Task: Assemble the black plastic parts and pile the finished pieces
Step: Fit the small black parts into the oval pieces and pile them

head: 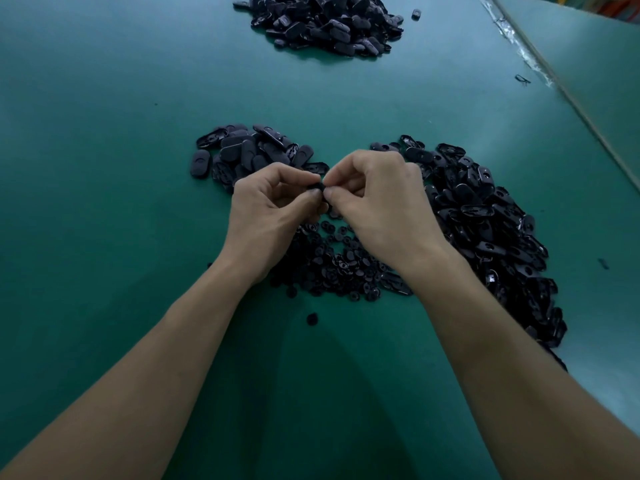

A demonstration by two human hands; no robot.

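My left hand (268, 206) and my right hand (377, 199) meet at the middle of the green table, and both pinch one small black plastic part (317, 187) between fingertips and thumbs. Most of that part is hidden by my fingers. Under my hands lies a heap of small round black pieces (341, 265). A pile of oval black covers (242, 150) sits just beyond my left hand. A long heap of open oval black shells (485, 223) runs along the right of my right hand. At the far edge lies a big pile of black oval pieces (325, 22).
The green table mat (104, 133) spreads wide on the left and between the piles. One round piece (312, 319) lies alone near my forearms. A taped seam (540, 69) runs diagonally at the right, with a small black scrap (522, 79) beside it and a stray piece (416, 14) near the far pile.
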